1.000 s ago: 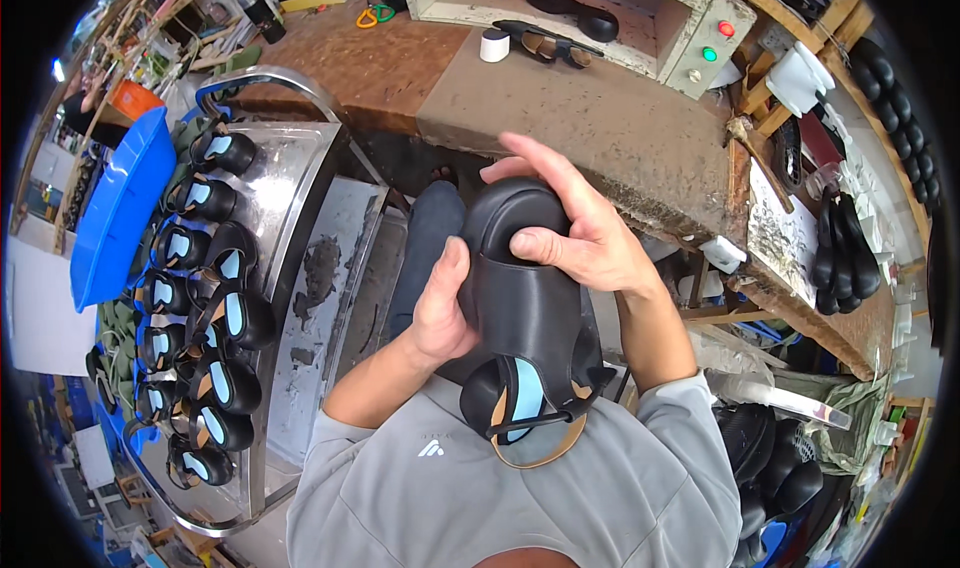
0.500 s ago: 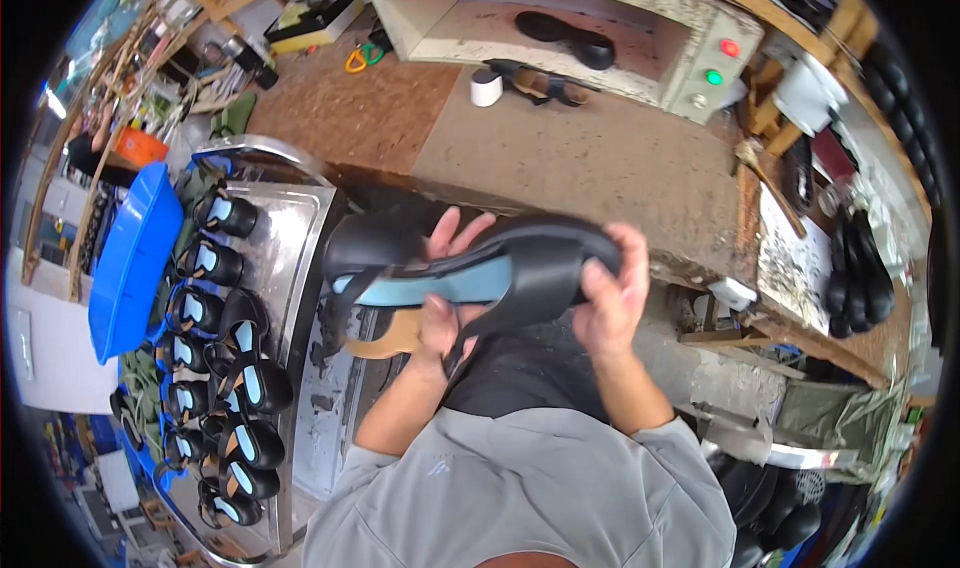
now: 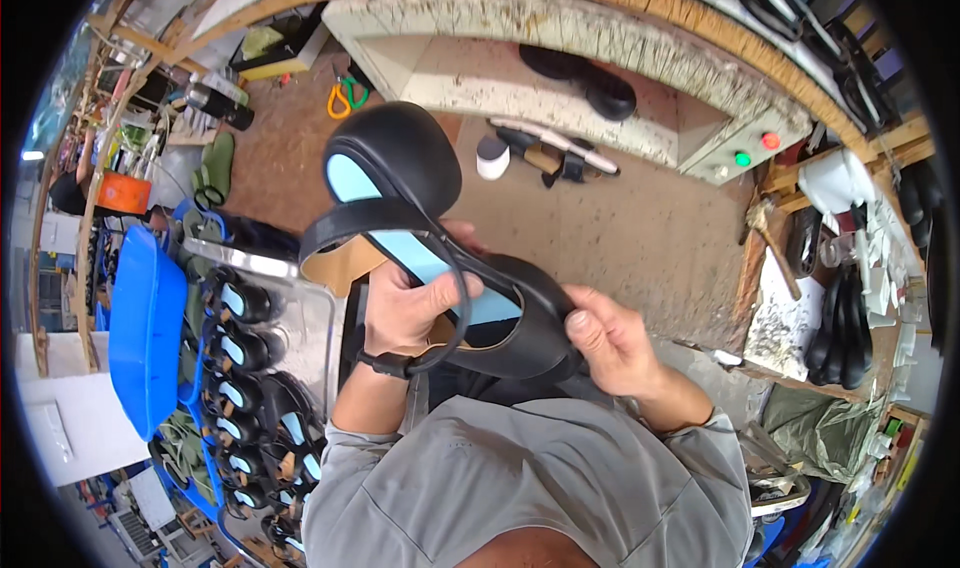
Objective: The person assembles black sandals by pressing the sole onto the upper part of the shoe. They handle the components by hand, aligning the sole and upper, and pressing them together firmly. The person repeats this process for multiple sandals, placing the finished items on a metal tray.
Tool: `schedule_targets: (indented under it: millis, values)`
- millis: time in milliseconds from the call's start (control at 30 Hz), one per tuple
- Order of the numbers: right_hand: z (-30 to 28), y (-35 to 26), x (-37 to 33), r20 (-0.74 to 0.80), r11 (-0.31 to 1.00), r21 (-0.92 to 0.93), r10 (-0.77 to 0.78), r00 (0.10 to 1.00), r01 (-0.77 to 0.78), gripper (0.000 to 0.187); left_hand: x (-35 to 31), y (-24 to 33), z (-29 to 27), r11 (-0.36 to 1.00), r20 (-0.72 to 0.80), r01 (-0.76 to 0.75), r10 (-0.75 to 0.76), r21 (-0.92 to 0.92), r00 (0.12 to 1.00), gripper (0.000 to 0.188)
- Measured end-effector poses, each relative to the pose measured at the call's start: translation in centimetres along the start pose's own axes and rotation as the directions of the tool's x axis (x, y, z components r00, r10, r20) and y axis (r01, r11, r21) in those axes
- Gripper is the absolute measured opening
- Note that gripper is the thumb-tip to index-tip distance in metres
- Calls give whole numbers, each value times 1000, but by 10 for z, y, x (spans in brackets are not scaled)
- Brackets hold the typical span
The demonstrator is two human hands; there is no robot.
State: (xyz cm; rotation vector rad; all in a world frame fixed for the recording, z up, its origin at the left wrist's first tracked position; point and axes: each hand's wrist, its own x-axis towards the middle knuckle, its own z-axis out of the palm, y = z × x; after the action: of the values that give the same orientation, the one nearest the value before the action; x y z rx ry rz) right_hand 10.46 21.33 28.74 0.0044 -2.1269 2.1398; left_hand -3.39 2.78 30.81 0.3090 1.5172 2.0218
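Observation:
A black strappy shoe (image 3: 530,348) with a light blue insole is held above my lap, tilted toward the far left. My left hand (image 3: 400,313) wraps round its middle, thumb lying across the insole and the other fingers mostly hidden beneath. At the shoe's right end, my right hand (image 3: 612,343) grips the black upper with thumb and fingers. A loose black strap (image 3: 350,218) with a tan lining loops over the left part of the shoe, and its thin end hangs near my left wrist.
Left of me, a metal tray (image 3: 315,318) carries rows of similar black shoes (image 3: 240,348), beside a blue basin (image 3: 150,328). Ahead, a wooden bench (image 3: 640,208) bears a white-lidded container (image 3: 492,158), scissors (image 3: 340,101) and straps. A white open box (image 3: 450,78) stands behind; a hammer (image 3: 775,243) lies right.
The shoe has swung from nearly level to a steep tilt, its left end rising toward the bench. Both hands keep hold of it. The view has shifted, showing the bench lower.

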Motion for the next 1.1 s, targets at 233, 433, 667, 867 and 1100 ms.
schedule_targets:
  millis: [233, 433, 667, 867, 1100]
  values:
    - [-20, -107, 34, 85, 958, 188, 204, 975, -216, 37, 8, 102, 45, 978, 218, -101, 60, 185, 974, 46]
    - [-27, -179, 33, 346, 875, 233, 334, 877, -425, 41, -20, 169, 91, 975, 266, 158, -195, 155, 944, 32]
    - [-9, -204, 31, 165, 968, -99, 244, 956, -230, 39, -15, 171, 77, 982, 481, -97, 8, 161, 877, 25]
    - [-2, -188, 45, 282, 928, 99, 319, 905, -358, 37, -13, 179, 61, 979, 251, 111, -152, 168, 956, 45]
    - [9, -183, 51, 301, 931, 208, 230, 925, -299, 38, -5, 173, 41, 991, 242, 54, -82, 122, 967, 50]
